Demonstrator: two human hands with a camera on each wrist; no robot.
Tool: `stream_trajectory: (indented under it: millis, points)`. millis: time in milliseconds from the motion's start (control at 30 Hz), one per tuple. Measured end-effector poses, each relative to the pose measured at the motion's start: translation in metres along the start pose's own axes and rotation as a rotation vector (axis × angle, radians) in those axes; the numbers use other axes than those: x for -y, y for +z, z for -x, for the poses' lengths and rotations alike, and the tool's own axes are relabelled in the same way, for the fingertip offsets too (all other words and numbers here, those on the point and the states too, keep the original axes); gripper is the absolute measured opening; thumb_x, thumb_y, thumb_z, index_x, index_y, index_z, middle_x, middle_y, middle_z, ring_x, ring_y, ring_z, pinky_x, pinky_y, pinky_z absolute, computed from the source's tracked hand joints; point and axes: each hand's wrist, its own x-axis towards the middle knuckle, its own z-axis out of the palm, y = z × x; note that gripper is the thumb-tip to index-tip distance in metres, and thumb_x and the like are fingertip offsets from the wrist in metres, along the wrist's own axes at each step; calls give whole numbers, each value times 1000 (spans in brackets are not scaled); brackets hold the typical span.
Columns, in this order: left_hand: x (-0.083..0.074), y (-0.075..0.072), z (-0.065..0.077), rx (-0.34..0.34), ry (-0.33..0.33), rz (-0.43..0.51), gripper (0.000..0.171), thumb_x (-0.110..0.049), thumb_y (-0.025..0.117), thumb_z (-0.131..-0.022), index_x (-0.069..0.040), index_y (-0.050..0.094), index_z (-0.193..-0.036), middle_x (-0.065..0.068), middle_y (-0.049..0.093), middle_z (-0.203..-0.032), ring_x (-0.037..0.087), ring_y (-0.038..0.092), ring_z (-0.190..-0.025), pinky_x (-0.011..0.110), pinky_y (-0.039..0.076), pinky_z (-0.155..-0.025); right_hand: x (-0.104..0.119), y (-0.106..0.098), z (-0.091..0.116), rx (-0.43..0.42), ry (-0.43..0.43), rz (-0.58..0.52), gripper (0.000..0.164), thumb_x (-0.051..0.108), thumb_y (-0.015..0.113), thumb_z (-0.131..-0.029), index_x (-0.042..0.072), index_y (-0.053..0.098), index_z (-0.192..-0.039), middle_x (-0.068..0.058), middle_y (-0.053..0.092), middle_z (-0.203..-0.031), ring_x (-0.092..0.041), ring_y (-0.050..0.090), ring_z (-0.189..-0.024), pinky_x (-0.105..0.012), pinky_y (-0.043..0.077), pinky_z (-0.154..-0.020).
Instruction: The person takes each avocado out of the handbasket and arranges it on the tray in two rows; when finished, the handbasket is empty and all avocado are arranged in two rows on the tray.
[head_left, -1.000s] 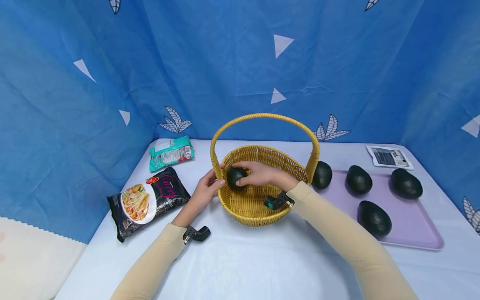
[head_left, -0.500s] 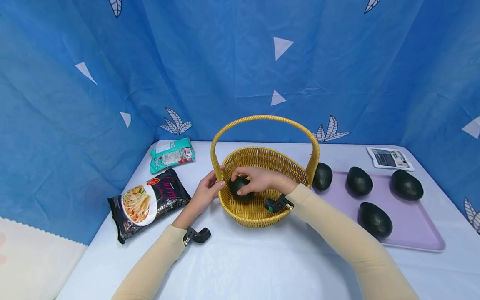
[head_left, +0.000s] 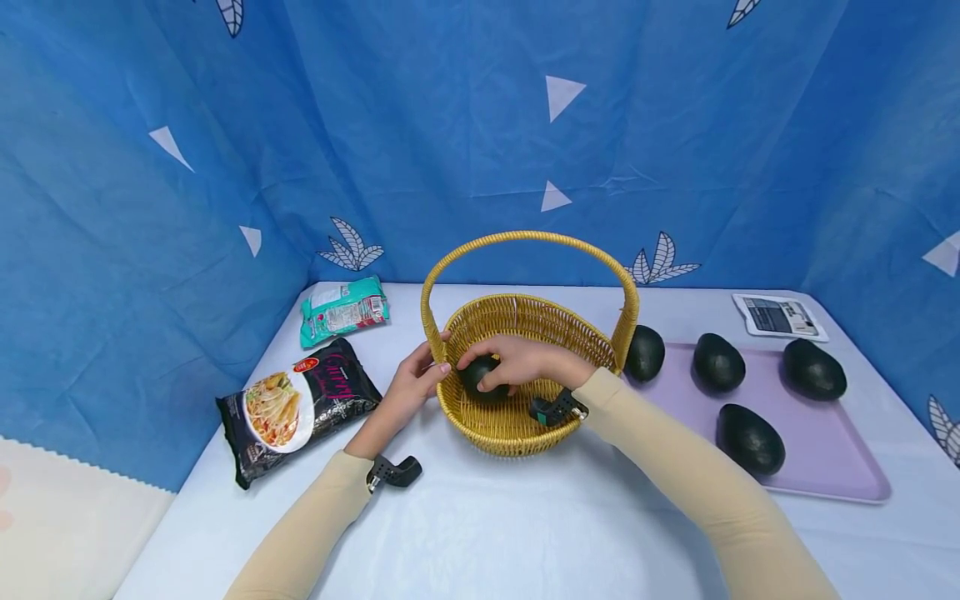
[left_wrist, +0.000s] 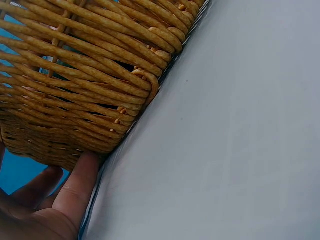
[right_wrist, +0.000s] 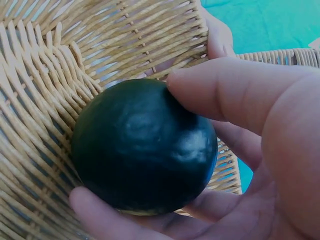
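A tan wicker basket (head_left: 498, 437) with a tall arched handle stands mid-table in the head view. Inside it, near the left wall, my right hand (head_left: 517, 360) grips a dark green avocado (head_left: 480, 379). The right wrist view shows thumb and fingers spread round the avocado (right_wrist: 142, 150), close against the woven wall. My left hand (head_left: 416, 379) holds the basket's left side where the handle meets the rim. In the left wrist view its thumb (left_wrist: 77, 192) lies against the wicker, with other fingers partly hidden behind.
Right of the basket, a lilac tray (head_left: 817, 454) bears several more avocados (head_left: 750, 439). A white packet (head_left: 780, 315) lies behind the tray. On the left are a black noodle packet (head_left: 300, 404) and a teal packet (head_left: 345, 310). A blue curtain (head_left: 480, 125) hangs behind.
The right hand has moved the avocado slightly down and to the right inside the basket, keeping its grip. The left hand has stayed at the basket's side.
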Motion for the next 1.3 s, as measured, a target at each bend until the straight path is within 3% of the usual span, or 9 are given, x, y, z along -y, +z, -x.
stream_trajectory:
  millis: [267,467,700,933,1100,1300]
  points:
    - [-2,0,2,5,4,9,58,-16,54,-104,-16,36,-159,22,39,-161,41,50,-137,26,60,-88,7,-2,6,12,-8,48,45,14,70,-92,18,63,-137,-12,55,-141,-23,60,-102,-36,62,-64]
    - [-1,-1,1,-13,1,-8,58,-16,55,-103,-15,37,-158,24,42,-158,41,52,-133,22,59,-85,17,-9,22,17,15,100,45,17,69,-94,21,61,-138,-11,55,-143,-25,60,-108,-37,63,-68]
    - [-4,1,0,-23,11,-27,58,-15,56,-103,-15,37,-158,24,42,-158,45,51,-135,22,59,-85,26,-19,49,-4,-43,153,46,18,67,-95,19,60,-140,-10,57,-143,-27,59,-116,-32,60,-74]
    - [-4,1,1,-17,4,-16,59,-15,56,-103,-14,36,-159,25,40,-159,46,50,-136,26,60,-89,20,-27,80,-78,-96,174,43,19,68,-93,21,63,-136,-8,60,-143,-27,60,-119,-40,57,-93]
    - [-4,2,3,-18,-1,-9,59,-14,55,-103,-14,36,-159,25,41,-159,45,50,-136,25,60,-89,10,-32,104,-107,-101,115,43,15,68,-92,19,64,-134,-12,59,-142,-28,61,-116,-41,57,-92]
    - [-5,2,2,-19,-2,-6,58,-14,56,-103,-15,37,-158,25,41,-158,45,50,-136,26,60,-88,-3,-39,137,-130,-66,76,41,15,67,-93,18,63,-134,-16,59,-139,-27,62,-108,-34,56,-82]
